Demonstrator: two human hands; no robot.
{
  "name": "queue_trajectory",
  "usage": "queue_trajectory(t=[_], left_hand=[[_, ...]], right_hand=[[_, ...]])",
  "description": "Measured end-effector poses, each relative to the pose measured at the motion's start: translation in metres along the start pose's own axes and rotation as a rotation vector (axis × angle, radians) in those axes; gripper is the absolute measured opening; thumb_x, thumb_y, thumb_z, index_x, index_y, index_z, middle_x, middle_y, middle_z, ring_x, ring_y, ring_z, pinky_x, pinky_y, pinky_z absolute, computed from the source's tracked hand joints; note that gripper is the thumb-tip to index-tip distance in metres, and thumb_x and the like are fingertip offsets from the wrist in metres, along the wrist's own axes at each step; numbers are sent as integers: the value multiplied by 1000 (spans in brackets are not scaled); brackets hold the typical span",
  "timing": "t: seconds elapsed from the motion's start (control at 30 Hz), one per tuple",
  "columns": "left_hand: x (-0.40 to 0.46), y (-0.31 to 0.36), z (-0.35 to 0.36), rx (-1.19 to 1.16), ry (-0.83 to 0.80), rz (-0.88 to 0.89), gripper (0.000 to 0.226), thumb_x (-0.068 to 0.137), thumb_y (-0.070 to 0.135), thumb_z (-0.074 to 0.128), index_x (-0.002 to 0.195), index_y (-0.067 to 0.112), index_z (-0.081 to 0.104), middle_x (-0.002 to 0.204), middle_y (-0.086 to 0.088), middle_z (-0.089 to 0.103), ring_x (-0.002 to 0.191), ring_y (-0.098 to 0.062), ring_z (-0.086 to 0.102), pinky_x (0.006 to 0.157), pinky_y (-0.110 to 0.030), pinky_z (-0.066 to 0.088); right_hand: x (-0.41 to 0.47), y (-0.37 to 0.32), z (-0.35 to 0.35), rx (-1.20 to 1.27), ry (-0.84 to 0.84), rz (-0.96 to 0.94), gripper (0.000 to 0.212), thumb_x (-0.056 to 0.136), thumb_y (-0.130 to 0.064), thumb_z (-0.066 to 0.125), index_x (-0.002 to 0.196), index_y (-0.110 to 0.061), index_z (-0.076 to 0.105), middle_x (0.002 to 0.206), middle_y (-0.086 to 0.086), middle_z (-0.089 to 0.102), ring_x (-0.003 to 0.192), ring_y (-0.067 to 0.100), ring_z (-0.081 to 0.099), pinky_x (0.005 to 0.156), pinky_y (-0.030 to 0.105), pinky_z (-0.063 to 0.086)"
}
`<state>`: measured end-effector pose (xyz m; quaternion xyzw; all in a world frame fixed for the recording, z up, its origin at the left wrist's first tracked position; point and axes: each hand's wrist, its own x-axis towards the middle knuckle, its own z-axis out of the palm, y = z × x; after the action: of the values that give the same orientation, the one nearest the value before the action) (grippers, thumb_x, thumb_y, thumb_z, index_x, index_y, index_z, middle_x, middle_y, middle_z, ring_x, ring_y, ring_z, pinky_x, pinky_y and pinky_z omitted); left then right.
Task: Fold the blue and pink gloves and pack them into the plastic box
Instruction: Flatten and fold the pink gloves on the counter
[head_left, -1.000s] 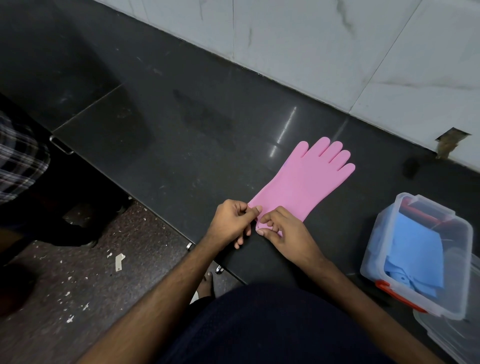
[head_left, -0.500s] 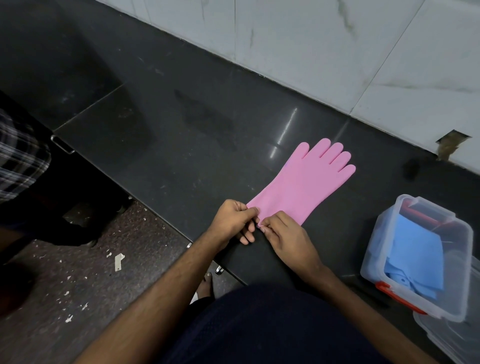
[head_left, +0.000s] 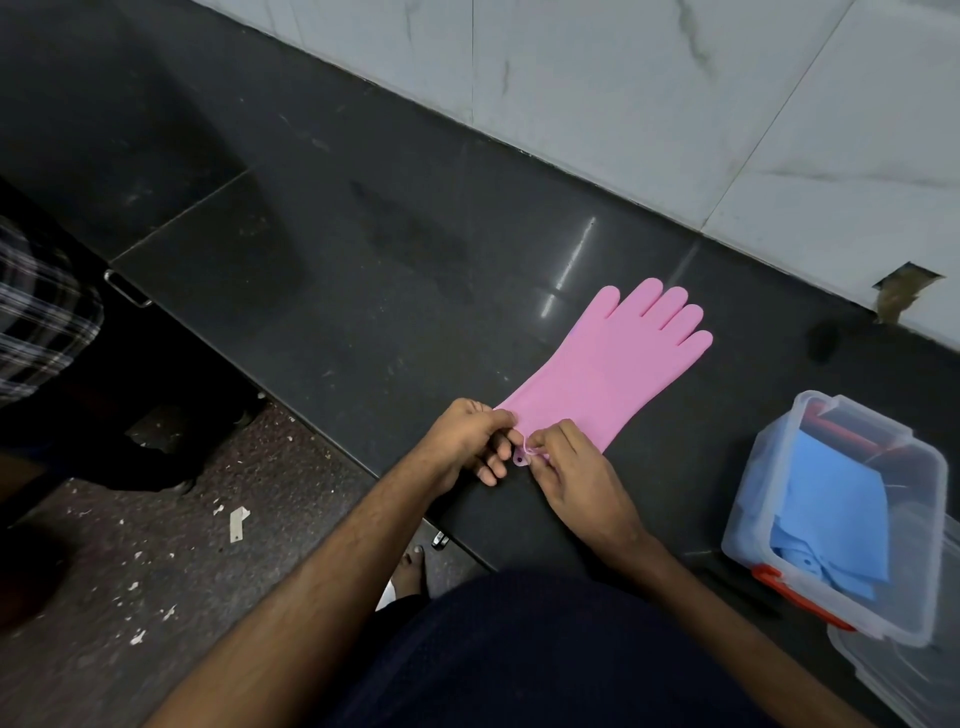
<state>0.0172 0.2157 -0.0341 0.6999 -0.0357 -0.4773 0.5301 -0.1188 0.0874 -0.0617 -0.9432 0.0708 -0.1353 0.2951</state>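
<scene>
Worktop: dark polished stone slab, running diag. from near left to far right, backed by a pale marble-look tile wall along its far edge. Speckled floor lies below the near edge, w/ pale debris bits on it.

Plastic box: clear, orange-red latch on its near side, lid off, standing at the right end of the worktop close to the near edge. Blue glove: folded, lying inside the box. A second clear container part sits just beside the box at the right frame edge; cannot tell what it is.

Pink glove: flat on the worktop, unfolded, fingers pointing to the far edge, cuff at the near edge. Approx. mid-worktop, left of the box, apart from it.

Left hand: fingers curled, thumb and forefinger pinching the cuff's left corner.

Right hand: fingers curled, pinching the cuff just beside the left hand; the two hands are touching or nearly so.

Hang tab: small pink loop w/ hole, at the cuff edge, between the two hands' fingertips.
</scene>
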Motion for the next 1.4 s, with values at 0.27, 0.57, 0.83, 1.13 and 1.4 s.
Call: queue_trajectory(t=[0.27,0.57,0.83,1.13,1.4], left_hand=[[-13,-26,-9,276,63,221,15,104,19,64,96,11,74,67,-5,72,35,-16,57,31,-21,39],[-11,-33,-5,411,168,320,11,91,21,79,86,30,75,59,-4,73,29,-20,53,34,-14,35],[-13,-33,1,420,205,246,12,90,30,81,82,27,72,62,-1,75,47,-27,72,35,-18,38],[-17,-30,-1,422,198,230,10,91,28,79,83,25,74,63,-3,75,48,-24,73,34,-19,38],[-16,-30,0,431,205,210,10,90,23,75,81,26,73,62,-1,75,46,-20,73,34,-19,39]], right_hand=[[-2,4,-2,-56,99,-95,9,92,-4,72,100,-5,74,91,4,64,82,18,64,78,27,51],[-9,16,1,-232,30,-264,16,93,-6,69,109,-7,71,94,4,60,84,20,56,76,30,48],[-4,6,-6,-124,42,-172,8,90,-8,76,98,-8,78,85,4,64,74,21,62,66,36,54],[1,10,-3,46,53,25,6,89,-20,79,90,-20,73,87,-12,67,78,4,61,70,25,52],[-2,4,-9,-8,1,-49,10,86,-22,81,91,-13,80,86,-5,66,77,12,63,68,26,53]])
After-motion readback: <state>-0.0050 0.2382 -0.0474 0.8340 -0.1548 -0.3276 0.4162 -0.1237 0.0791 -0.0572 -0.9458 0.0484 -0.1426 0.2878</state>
